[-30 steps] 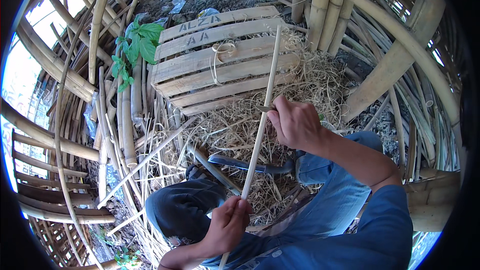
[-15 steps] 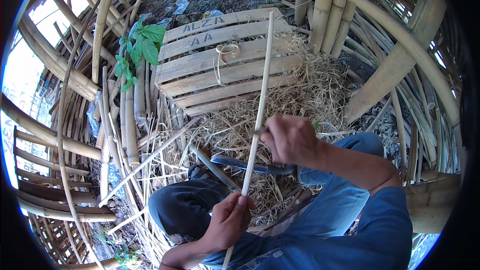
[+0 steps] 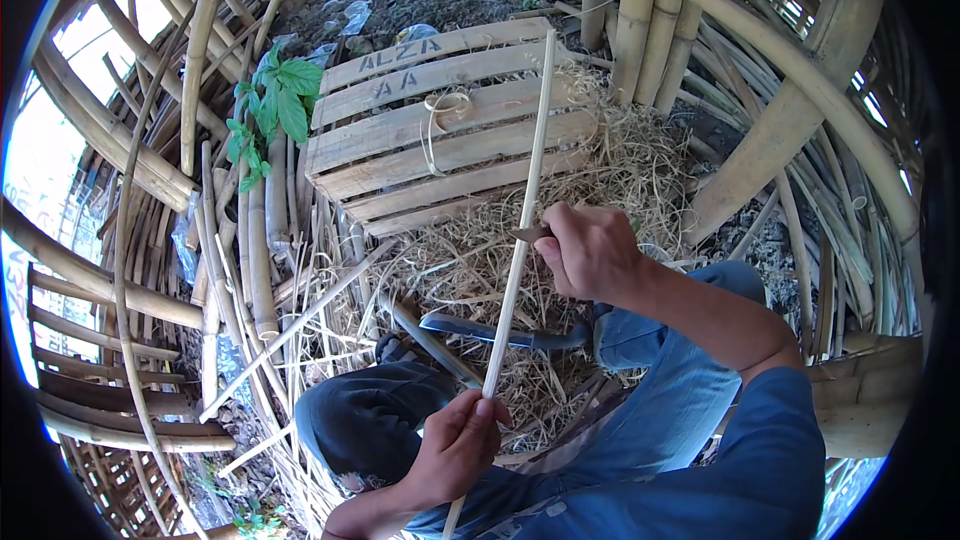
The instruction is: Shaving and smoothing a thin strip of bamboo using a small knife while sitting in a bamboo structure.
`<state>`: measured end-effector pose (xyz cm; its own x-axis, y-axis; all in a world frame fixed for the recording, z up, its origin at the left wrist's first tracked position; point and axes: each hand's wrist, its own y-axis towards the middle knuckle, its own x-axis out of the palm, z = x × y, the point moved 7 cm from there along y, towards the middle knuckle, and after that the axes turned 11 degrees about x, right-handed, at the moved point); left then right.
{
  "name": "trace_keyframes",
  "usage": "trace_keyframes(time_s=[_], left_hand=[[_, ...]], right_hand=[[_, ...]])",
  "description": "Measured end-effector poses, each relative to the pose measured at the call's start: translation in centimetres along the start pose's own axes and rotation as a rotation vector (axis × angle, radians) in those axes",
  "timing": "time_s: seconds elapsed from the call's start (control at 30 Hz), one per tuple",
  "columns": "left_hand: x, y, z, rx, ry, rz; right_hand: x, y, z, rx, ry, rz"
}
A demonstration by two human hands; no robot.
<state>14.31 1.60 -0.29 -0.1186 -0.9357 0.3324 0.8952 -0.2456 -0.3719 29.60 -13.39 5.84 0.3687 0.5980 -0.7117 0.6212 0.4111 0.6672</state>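
My left hand (image 3: pixel 462 443) is closed around the lower part of a long, pale bamboo strip (image 3: pixel 530 180). The strip slants up and away from me, its far end over a slatted wooden crate. In my right hand (image 3: pixel 592 255) is a small knife (image 3: pixel 532 233), its handle hidden by my fingers. Its short dark blade lies against the strip about midway along. Beneath the strip, between my knees, rests a larger curved blade with a dark handle (image 3: pixel 505 332). A grey tube-like piece (image 3: pixel 428 340) lies beside it.
Beyond my knees stands the wooden crate (image 3: pixel 450 145), a curled shaving on its slats. Thin shavings (image 3: pixel 640 165) heap around it. Bamboo poles (image 3: pixel 255 260) and split strips lie at left, near a green leafy plant (image 3: pixel 280 100). A thick bamboo post (image 3: pixel 775 155) leans at right.
My right hand has moved a little up and to the right, with the knife higher along the strip. My left hand keeps its grip in nearly the same place.
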Motion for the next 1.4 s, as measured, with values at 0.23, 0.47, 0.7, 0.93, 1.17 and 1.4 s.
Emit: trace_keyframes(time_s=[0.23, 0.47, 0.7, 0.93, 1.17, 1.4], left_hand=[[0.1, -0.1, 0.4, 0.035, 0.051, -0.033], [0.3, -0.3, 0.2, 0.034, 0.03, -0.004], [0.7, -0.6, 0.3, 0.051, 0.087, -0.042], [0.9, -1.7, -0.9, -0.013, 0.092, -0.122], [1.2, -2.3, -0.2, 0.096, 0.205, -0.012], [2.0, -2.1, 0.0, 0.037, 0.188, -0.03]], right_hand=[[-0.5, 0.2, 1.4, 0.013, -0.098, 0.055], [-1.2, 1.0, 3.1, 0.083, -0.19, 0.124], [-2.4, 1.3, 4.5, 0.036, -0.255, 0.247], [-4.1, 1.9, 9.4, 0.304, -0.339, 0.211], [-5.8, 1.7, 12.6, 0.433, -0.444, 0.254], [-6.0, 1.4, 17.0, 0.535, -0.612, 0.192]])
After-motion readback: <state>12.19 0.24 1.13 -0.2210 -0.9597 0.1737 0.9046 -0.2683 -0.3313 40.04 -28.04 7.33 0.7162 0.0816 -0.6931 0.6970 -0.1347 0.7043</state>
